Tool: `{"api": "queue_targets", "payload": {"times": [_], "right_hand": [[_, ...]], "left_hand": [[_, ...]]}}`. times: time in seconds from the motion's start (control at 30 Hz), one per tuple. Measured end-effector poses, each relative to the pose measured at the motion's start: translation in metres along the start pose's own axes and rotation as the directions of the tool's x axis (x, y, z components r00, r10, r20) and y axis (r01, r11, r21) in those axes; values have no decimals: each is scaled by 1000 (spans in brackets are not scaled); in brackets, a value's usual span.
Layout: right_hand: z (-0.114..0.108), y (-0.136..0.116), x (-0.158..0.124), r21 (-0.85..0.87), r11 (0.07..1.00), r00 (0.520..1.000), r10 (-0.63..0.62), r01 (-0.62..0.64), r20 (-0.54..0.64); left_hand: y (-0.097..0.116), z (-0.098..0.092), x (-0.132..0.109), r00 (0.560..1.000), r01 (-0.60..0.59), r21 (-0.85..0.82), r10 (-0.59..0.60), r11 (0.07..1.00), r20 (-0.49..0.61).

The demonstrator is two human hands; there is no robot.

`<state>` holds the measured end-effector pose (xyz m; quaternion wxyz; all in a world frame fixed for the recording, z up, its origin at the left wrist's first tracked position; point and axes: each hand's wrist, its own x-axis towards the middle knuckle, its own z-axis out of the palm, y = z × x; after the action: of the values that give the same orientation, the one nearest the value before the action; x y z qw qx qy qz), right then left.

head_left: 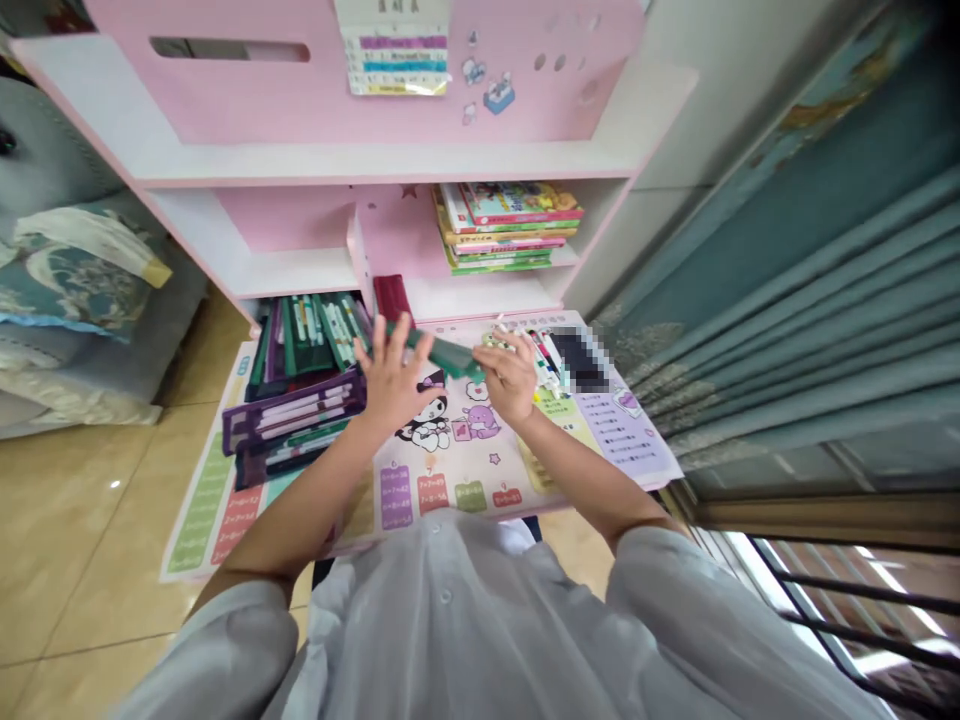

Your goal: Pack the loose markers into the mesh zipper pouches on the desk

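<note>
green case [448, 355] | between left hand [393, 378] and right hand [510, 378], both gripping

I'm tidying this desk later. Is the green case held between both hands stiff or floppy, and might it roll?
The green case is probably stiff: it spans straight between left hand and right hand without sagging. Flat, so unlikely to roll.

Two grips: one left grip [394, 378], one right grip [511, 378]. One long green case [444, 356] lies between them, above the one cartoon mat [450, 475]. On the mat's left side are two purple boxes [300, 405]. Behind its far edge is one stack of books [510, 230] — too tightly packed to count.
</note>
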<state>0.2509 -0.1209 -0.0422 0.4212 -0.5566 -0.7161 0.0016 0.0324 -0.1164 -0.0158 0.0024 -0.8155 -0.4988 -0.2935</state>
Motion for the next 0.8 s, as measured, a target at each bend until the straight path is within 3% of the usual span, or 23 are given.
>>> {"api": "queue_targets", "payload": {"times": [0.07, 0.13, 0.2, 0.23, 0.3, 0.4, 0.53, 0.63, 0.7, 0.8], "right_hand": [[-25, 25, -18, 12, 997, 987, -83, 82, 139], [-49, 63, -22, -38, 997, 989, -58, 63, 134], [-72, 107, -14, -118, 992, 999, 39, -39, 1], [-82, 128, -9, -146, 987, 997, 72, -72, 1], [-95, 164, 2, -231, 964, 982, 160, -135, 97], [-98, 194, 8, -330, 928, 936, 260, -174, 239], [-87, 207, 3, -378, 910, 914, 288, -169, 285], [-81, 206, 2, -377, 910, 940, 266, -173, 211], [-75, 194, 5, -358, 918, 966, 225, -168, 124], [-63, 156, 10, -240, 966, 995, 102, -99, 3]], "left_hand": [[17, 16, 7, 970, -193, -90, 204, 977, 133], [33, 31, 4, 931, -285, -159, 312, 945, 190], [44, 41, -4, 924, -306, -182, 337, 935, 179], [47, 44, -8, 929, -303, -185, 333, 935, 162], [50, 46, -16, 936, -293, -166, 317, 942, 150], [48, 43, -21, 944, -279, -132, 297, 951, 143], [44, 41, -21, 958, -261, -117, 272, 958, 92], [47, 43, -18, 961, -256, -98, 264, 962, 79], [53, 46, -12, 959, -253, -79, 261, 964, 113], [64, 51, 4, 942, -251, -64, 259, 966, 213]]}}
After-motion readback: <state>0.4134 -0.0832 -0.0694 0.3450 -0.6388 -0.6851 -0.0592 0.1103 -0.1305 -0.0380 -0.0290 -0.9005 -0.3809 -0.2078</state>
